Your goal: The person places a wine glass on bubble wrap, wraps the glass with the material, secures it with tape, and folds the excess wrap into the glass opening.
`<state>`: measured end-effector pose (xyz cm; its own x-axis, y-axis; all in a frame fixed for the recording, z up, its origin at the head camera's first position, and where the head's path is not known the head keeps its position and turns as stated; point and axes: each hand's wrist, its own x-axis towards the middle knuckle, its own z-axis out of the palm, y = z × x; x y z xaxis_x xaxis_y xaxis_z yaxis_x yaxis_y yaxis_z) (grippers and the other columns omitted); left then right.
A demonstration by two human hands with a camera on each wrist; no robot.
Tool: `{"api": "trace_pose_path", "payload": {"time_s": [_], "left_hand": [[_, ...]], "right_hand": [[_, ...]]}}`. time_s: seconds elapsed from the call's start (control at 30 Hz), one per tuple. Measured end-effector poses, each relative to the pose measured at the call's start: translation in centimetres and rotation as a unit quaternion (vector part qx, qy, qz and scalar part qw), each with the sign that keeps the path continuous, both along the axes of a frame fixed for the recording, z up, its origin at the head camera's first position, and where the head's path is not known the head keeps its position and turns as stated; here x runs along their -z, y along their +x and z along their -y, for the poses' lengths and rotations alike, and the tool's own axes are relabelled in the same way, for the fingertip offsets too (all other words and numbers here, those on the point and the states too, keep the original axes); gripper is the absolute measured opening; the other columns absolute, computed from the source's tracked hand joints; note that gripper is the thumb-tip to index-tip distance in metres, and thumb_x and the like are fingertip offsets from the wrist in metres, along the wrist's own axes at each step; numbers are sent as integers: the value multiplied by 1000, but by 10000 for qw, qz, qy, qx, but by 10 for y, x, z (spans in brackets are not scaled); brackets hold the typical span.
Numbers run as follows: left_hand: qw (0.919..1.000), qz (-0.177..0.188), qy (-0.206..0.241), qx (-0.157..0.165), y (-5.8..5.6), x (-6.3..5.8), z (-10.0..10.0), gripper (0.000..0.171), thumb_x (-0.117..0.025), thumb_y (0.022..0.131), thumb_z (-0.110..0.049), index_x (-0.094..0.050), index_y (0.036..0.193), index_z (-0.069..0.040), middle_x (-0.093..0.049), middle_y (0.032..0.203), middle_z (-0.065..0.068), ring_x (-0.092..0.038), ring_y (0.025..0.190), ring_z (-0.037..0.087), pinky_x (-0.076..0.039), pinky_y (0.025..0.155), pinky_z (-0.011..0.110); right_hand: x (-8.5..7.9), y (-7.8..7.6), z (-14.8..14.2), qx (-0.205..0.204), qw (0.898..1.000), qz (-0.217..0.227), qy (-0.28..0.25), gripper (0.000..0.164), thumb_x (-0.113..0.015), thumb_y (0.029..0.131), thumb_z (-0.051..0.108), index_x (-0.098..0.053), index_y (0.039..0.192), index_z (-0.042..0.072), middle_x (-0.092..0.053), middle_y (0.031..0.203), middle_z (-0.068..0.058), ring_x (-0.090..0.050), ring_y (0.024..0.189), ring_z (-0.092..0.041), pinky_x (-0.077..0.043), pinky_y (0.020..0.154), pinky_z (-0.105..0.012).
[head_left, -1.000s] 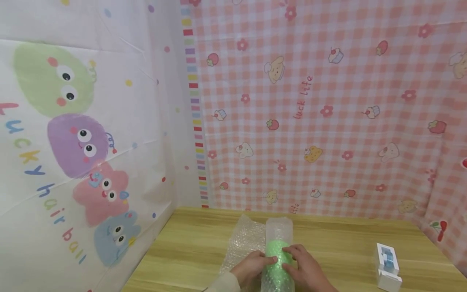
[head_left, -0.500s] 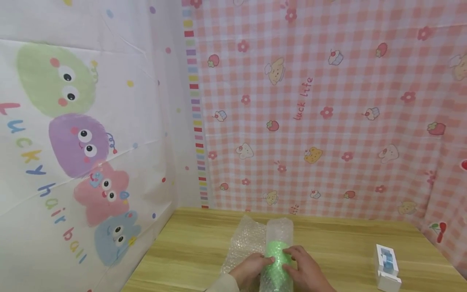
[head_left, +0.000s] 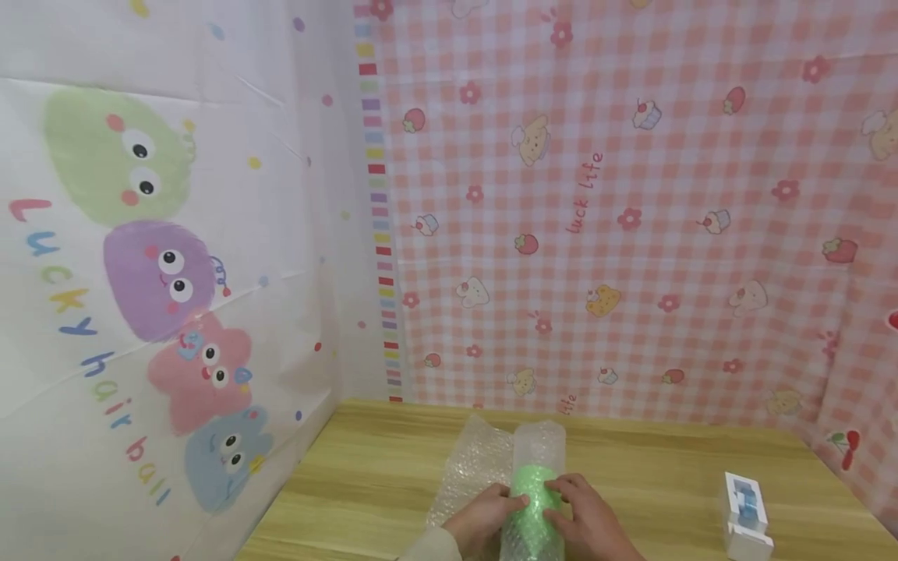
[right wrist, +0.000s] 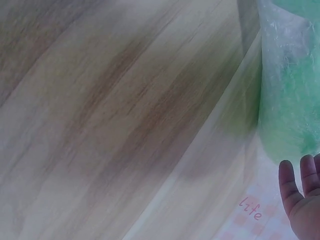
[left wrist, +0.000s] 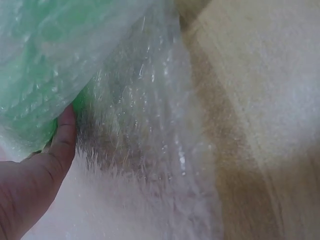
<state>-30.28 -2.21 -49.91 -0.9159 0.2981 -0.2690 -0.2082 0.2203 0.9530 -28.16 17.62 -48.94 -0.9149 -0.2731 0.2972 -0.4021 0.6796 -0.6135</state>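
Note:
A green cylinder lies rolled inside clear bubble wrap at the table's front middle. One end of the wrap extends past the cylinder's far end, and a loose sheet spreads flat to the left. My left hand grips the roll from the left, its thumb on the near side of the green; in the left wrist view a finger of that hand reaches the roll's edge. From the right my right hand holds the roll, fingertips and thumb against its upper side. The roll's near end runs out of the head view.
On the table's right side stands a small white holder with a blue piece in it. The wooden table meets a pink checked cloth at the back and a white printed cloth on the left.
The head view has tilted and shifted slightly. Both hands keep their places on the wrapped roll, with almost no visible movement.

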Motion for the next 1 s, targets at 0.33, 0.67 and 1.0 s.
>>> {"api": "trace_pose_path", "payload": {"time_s": [0.33, 0.67, 1.0], "left_hand": [[9996, 59, 138, -254, 3, 7, -3, 54, -66, 95, -35, -49, 126, 6, -57, 113, 15, -57, 109, 39, -46, 95, 60], [9968, 13, 784, 158, 5, 11, -2, 41, -55, 101, -25, -49, 124, 9, -61, 109, 11, -61, 105, 30, -48, 95, 53], [9989, -92, 423, 156, 2, 2, 5, 43, -58, 98, -26, -54, 123, 9, -63, 109, 13, -61, 105, 32, -46, 97, 56]], "right_hand": [[5, 0, 0, -81, 9998, -123, 113, 39, -79, 84, 17, -66, 115, -1, -59, 109, -11, -61, 93, -27, -56, 73, -42], [7, 3, 6, 241, 9987, -278, 339, 40, -80, 82, 20, -68, 117, 3, -57, 112, -15, -61, 95, -29, -55, 76, -47], [-1, 1, 4, 27, 9995, 10, 308, 44, -79, 84, 18, -65, 122, 2, -57, 111, -11, -60, 92, -24, -55, 72, -41]]}}
